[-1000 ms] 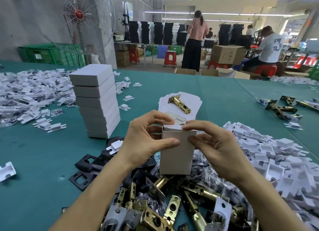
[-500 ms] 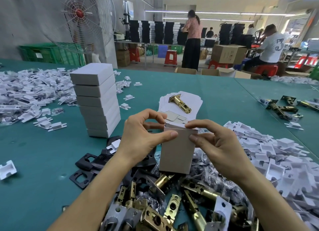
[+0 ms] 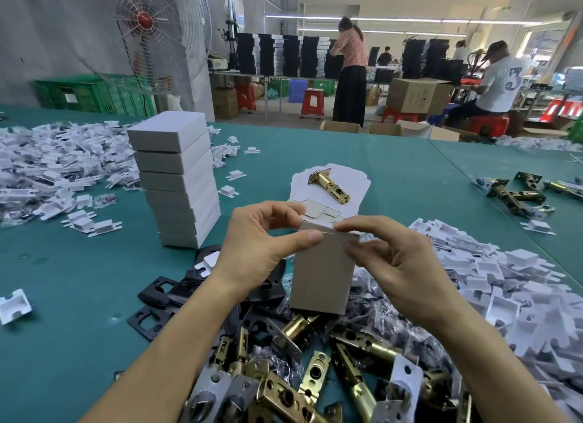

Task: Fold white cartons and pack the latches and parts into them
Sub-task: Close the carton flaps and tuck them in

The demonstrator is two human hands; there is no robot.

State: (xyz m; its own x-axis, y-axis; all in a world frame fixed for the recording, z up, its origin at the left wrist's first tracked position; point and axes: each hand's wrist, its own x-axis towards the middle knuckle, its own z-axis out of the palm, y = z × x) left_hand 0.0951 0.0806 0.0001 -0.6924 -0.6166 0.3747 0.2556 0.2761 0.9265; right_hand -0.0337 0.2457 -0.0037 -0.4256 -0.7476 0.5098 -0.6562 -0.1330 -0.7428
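Loose white bits (image 3: pixel 47 176): scattered over the green table (image 3: pixel 79 280), way out left of the left fingers.
Finished stack (image 3: pixel 179 182): closed white boxes piled up, left of and beyond the left fingers, well apart from them.
Black plates (image 3: pixel 157 299): lying flat down by the left wrist, nearer than the fingers.
Left hand (image 3: pixel 258 249): curled, thumb on the front face and fingers behind, pinching the carton's top left corner.
Carton (image 3: pixel 320 280): upright between both sets of fingers, above the latch heap, top flap folded over.
Flat blanks (image 3: pixel 356 185): just past the fingertips, one gold latch (image 3: pixel 329 185) lying on top.
Right hand (image 3: pixel 410 268): curled too, forefinger on the flap edge, thumb on the front, gripping the top right corner.
Latch heap (image 3: pixel 299 384): brass and silver, below the fingers, between the forearms.
White inserts (image 3: pixel 511 283): big pile right of the right fingers.
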